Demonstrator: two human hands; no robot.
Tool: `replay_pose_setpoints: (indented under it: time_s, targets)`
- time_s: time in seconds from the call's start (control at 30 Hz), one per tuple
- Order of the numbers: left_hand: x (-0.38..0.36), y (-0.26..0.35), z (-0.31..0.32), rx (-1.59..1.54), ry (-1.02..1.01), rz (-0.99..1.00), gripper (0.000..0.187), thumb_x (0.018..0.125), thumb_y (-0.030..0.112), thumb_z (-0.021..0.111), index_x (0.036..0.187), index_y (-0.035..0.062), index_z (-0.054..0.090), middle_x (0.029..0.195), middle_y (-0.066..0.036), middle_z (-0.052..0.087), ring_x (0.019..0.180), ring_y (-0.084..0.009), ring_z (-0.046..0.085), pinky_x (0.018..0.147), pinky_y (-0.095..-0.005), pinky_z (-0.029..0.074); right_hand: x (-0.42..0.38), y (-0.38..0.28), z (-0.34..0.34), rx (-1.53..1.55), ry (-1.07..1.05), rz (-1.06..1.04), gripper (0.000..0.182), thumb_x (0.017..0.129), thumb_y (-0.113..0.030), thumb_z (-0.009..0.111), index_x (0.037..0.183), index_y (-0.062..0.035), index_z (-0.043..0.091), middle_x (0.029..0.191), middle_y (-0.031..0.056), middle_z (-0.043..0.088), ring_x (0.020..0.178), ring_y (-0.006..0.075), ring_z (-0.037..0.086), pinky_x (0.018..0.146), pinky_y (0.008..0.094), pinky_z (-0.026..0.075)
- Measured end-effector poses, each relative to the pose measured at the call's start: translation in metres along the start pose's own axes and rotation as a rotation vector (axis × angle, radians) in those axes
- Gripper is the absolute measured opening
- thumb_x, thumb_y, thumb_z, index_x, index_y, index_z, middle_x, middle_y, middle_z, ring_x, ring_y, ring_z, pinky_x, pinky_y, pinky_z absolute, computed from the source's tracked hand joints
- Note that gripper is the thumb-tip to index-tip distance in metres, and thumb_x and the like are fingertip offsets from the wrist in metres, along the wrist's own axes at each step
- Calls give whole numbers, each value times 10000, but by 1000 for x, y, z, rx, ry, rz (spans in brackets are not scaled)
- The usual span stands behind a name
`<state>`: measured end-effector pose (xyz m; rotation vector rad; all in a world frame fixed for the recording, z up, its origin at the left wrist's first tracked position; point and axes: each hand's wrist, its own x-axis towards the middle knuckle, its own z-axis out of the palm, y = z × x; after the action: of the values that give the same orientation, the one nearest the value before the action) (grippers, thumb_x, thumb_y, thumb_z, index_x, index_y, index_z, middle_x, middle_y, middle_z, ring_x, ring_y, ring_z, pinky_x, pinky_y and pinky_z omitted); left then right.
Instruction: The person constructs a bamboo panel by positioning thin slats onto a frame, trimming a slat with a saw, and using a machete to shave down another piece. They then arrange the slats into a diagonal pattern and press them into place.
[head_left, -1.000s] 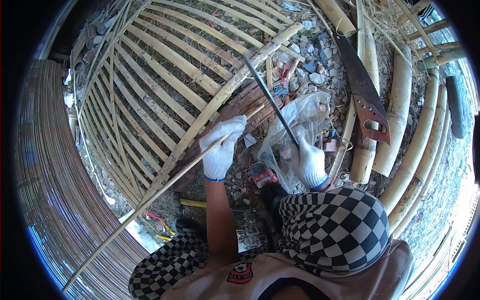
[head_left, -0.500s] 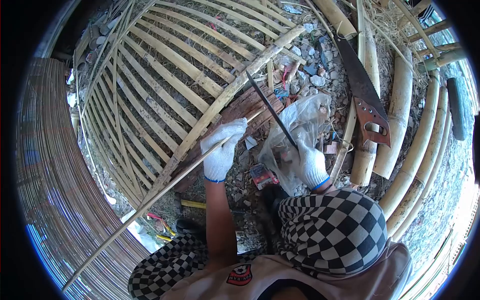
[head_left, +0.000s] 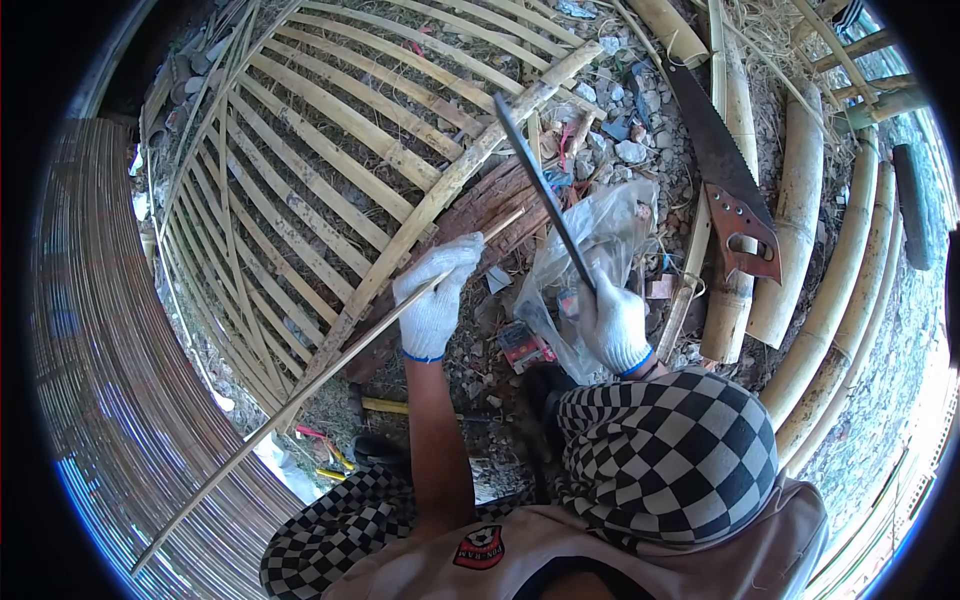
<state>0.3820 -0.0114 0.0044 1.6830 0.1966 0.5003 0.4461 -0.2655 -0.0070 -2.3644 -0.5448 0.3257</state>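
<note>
My left hand [head_left: 434, 300] and right hand [head_left: 614, 322] are covered in matt knitted cloth. My long blade [head_left: 537, 175] is dark metal; my strip [head_left: 335, 368] is pale bamboo. Wood block [head_left: 478, 218]: rough, splintered. Bag [head_left: 622, 212]: glossy clear plastic. Saw [head_left: 716, 140]: dull metal, brown wooden handle.

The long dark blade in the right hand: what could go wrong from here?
The blade could slip toward the gloved left hand, which grips the thin strip near its upper end. The strip's long tail, reaching to the lower left, might swing or snag if bumped. The plastic bag beside the right hand could catch on the blade.
</note>
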Motion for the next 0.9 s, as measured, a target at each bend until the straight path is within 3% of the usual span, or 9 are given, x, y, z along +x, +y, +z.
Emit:
replay_pose_setpoints:
  time_s: [0.07, 0.13, 0.3, 0.37, 0.63, 0.77, 0.9]
  targets:
    - [-1, -2, -1, -3, -6, 22, 143, 914, -110, 696, 1034, -66, 759, 1149, -202, 768, 1117, -285, 738, 972, -378, 605, -2, 20, 22, -73, -91, 37, 152, 987, -184, 644, 1046, -47, 675, 689, 225, 660, 663, 452, 684, 603, 536, 529]
    - [0, -9, -3, -9, -17, 69, 151, 917, -112, 695, 1046, -65, 760, 1160, -204, 767, 1114, -273, 738, 970, -368, 604, 1, 13, 9, -36, -32, -5, 147, 985, -178, 643, 1042, -46, 672, 699, 219, 673, 659, 452, 683, 602, 531, 531]
    - [0, 1, 2, 5, 41, -32, 149, 924, -106, 696, 1056, -73, 756, 1159, -204, 768, 1117, -267, 737, 977, -368, 600, -9, 4, 6, 149, 152, -95, 116, 982, -146, 637, 1041, -52, 674, 697, 195, 686, 648, 431, 693, 589, 510, 534]
    - [-1, 1, 1, 8, 45, -26, 152, 924, -107, 695, 1060, -73, 756, 1157, -203, 769, 1115, -266, 738, 980, -368, 599, -9, 11, 17, -107, -109, 52, 125, 992, -159, 628, 1050, -54, 662, 696, 207, 681, 651, 442, 691, 597, 529, 528]
    - [-2, -3, -1, 33, 36, -30, 180, 929, -101, 656, 1070, -52, 757, 1182, -208, 766, 1143, -292, 732, 1009, -370, 574, -9, 1, 1, 107, 128, -65, 152, 977, -166, 650, 1083, -59, 675, 690, 224, 659, 661, 451, 689, 603, 546, 525]
    - [1, -4, -2, 21, 52, -41, 177, 926, -106, 667, 1072, -57, 755, 1170, -205, 768, 1133, -290, 734, 1003, -372, 580, -6, 32, 21, -98, -132, 51, 174, 975, -187, 644, 1091, -61, 671, 707, 246, 672, 674, 457, 690, 595, 539, 524]
    - [-2, -6, -4, 15, 43, -10, 179, 914, -115, 697, 1077, -71, 755, 1157, -204, 770, 1102, -277, 743, 987, -373, 596, -9, 10, 2, 92, 43, 21, 201, 976, -224, 642, 1097, -66, 672, 694, 257, 663, 673, 460, 690, 606, 548, 527]
